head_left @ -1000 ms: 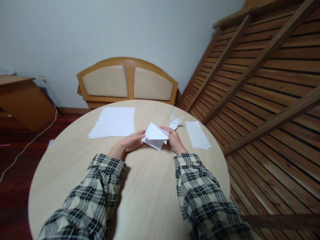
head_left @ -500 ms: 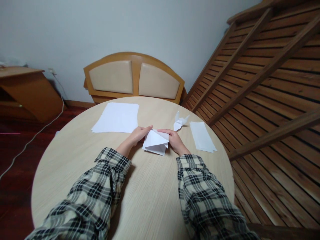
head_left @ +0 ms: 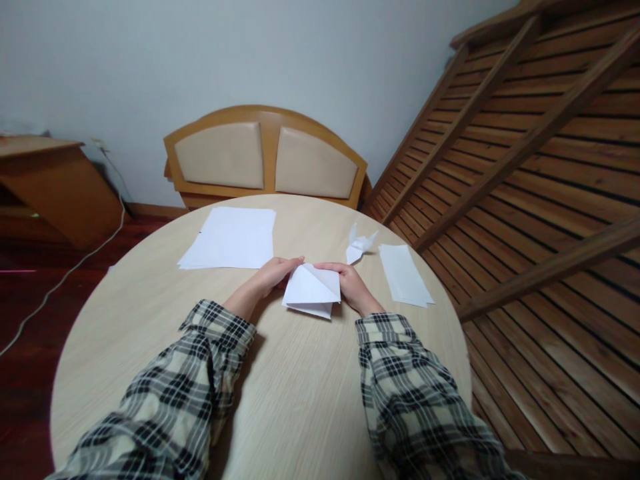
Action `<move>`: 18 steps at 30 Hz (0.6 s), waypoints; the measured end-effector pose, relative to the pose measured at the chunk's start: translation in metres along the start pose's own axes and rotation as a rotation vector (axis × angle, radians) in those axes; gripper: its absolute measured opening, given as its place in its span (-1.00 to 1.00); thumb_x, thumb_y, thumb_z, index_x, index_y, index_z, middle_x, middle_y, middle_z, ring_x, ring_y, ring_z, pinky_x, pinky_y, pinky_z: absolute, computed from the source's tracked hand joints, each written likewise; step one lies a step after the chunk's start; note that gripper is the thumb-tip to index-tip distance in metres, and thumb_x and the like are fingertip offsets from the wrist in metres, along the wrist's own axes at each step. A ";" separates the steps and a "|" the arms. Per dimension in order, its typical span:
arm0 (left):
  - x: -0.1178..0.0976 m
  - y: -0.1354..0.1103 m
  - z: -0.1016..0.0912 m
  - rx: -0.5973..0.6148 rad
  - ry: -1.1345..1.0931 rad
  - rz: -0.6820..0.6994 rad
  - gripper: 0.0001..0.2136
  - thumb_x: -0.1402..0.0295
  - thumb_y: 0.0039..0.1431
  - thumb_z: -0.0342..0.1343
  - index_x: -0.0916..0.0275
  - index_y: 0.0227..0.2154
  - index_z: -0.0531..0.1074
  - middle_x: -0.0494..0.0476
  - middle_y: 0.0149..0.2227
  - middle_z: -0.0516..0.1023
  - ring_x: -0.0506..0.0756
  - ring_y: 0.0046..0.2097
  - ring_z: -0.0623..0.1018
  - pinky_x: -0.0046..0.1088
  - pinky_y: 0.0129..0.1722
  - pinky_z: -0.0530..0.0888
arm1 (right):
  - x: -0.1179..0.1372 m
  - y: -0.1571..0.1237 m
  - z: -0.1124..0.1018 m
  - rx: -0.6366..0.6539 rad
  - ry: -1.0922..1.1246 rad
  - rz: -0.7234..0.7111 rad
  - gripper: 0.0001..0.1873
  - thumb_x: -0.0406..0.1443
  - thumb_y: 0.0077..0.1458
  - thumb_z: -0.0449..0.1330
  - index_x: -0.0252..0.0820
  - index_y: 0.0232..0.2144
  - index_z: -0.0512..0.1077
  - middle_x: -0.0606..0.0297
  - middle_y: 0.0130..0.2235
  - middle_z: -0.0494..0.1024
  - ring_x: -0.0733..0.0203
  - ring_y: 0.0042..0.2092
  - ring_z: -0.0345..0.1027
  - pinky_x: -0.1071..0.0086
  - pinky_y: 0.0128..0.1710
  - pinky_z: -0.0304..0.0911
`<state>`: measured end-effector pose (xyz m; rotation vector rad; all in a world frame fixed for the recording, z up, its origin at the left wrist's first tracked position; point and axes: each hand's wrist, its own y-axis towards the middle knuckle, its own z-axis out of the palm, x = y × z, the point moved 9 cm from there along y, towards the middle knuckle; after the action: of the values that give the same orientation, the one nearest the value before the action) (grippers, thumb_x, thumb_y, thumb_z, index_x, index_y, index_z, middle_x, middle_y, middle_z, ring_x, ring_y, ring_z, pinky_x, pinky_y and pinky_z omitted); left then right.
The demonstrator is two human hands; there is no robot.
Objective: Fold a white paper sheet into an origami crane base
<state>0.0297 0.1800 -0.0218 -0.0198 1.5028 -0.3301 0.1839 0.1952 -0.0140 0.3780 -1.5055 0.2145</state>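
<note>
A partly folded white paper (head_left: 311, 291) lies on the round pale wooden table (head_left: 280, 387), with triangular flaps showing. My left hand (head_left: 273, 275) holds its left top edge, fingers closed along the fold. My right hand (head_left: 350, 285) grips its right side, with fingers curled over the top corner. Both sleeves are plaid.
A stack of white sheets (head_left: 230, 239) lies at the table's far left. A small folded paper figure (head_left: 359, 245) and a narrow folded strip of paper (head_left: 404, 275) lie at the far right. A padded wooden chair back (head_left: 265, 157) stands behind the table. Slatted wooden panels (head_left: 525, 153) lean on the right.
The folded paper has been pressed lower and flatter onto the table, and both hands shifted slightly along its top edge. The view moved a little.
</note>
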 end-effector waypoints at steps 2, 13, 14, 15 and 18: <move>-0.001 -0.001 0.001 0.008 -0.011 -0.002 -0.67 0.16 0.07 0.20 0.27 -0.64 0.37 0.08 -0.63 0.36 -0.02 -0.59 0.29 -0.45 -0.62 0.14 | 0.000 0.001 -0.001 0.000 -0.006 -0.003 -0.74 -0.29 -0.11 0.26 -0.11 -0.29 0.62 0.18 -0.16 0.63 0.10 -0.13 0.46 0.13 -0.03 0.28; 0.004 0.001 0.003 0.057 -0.068 -0.021 -0.74 0.20 0.06 0.23 0.29 -0.57 0.45 0.14 -0.58 0.46 0.02 -0.55 0.35 -0.43 -0.58 0.20 | -0.001 0.001 -0.002 0.003 -0.037 -0.037 -0.77 -0.30 -0.08 0.25 -0.07 -0.30 0.62 0.20 -0.18 0.64 0.11 -0.14 0.46 0.14 -0.05 0.30; 0.004 0.001 0.003 0.061 -0.067 -0.018 -0.74 0.21 0.06 0.23 0.29 -0.58 0.45 0.14 -0.58 0.45 0.01 -0.55 0.35 -0.44 -0.58 0.19 | 0.001 0.001 -0.001 0.004 -0.043 -0.048 -0.77 -0.30 -0.08 0.25 -0.06 -0.31 0.62 0.21 -0.18 0.64 0.11 -0.13 0.46 0.14 -0.04 0.29; 0.003 0.001 0.004 0.063 -0.065 -0.014 -0.74 0.22 0.07 0.23 0.28 -0.59 0.45 0.13 -0.59 0.44 0.01 -0.56 0.33 -0.44 -0.59 0.18 | 0.002 0.000 -0.001 -0.002 -0.052 -0.062 -0.77 -0.31 -0.08 0.24 -0.06 -0.31 0.62 0.21 -0.17 0.64 0.11 -0.12 0.46 0.13 -0.02 0.28; 0.001 -0.001 0.005 0.056 -0.063 -0.009 -0.70 0.21 0.09 0.21 0.27 -0.64 0.41 0.09 -0.64 0.38 -0.02 -0.59 0.28 -0.44 -0.60 0.13 | 0.010 -0.002 -0.002 -0.036 -0.103 -0.117 -0.77 -0.33 -0.05 0.21 -0.05 -0.33 0.63 0.22 -0.19 0.64 0.11 -0.12 0.47 0.13 0.00 0.26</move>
<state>0.0347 0.1779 -0.0222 0.0076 1.4309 -0.3754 0.1867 0.1930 -0.0046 0.4529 -1.5805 0.0759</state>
